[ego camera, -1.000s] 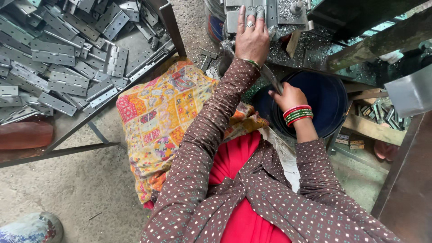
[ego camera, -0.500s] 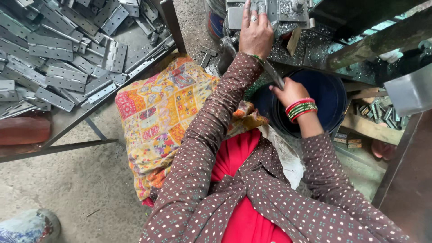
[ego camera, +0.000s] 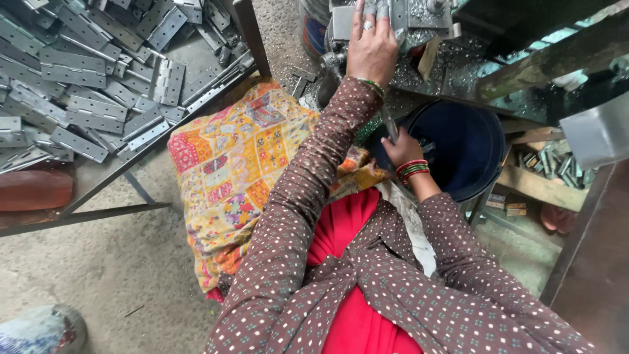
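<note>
My left hand (ego camera: 371,47) reaches up to a grey metal machine (ego camera: 419,19) and presses its fingers on a flat grey metal plate (ego camera: 341,21) at the machine's top. My right hand (ego camera: 401,148), with red and green bangles on the wrist, is closed around a thin metal lever (ego camera: 388,120) that runs up toward the machine. That hand sits just over the rim of a dark blue bucket (ego camera: 473,149). Both sleeves are brown with white dots.
A low metal-framed tray (ego camera: 98,177) at the left holds several grey hinge plates (ego camera: 85,98). A patterned yellow-orange cloth (ego camera: 236,170) lies beside my lap. Wooden beams (ego camera: 550,62) and a grey metal sheet (ego camera: 599,134) stand at the right. A shoe (ego camera: 39,331) shows bottom left.
My right hand has moved slightly down and left with the lever, which now stands steeper. My left hand stays on the plate at the machine.
</note>
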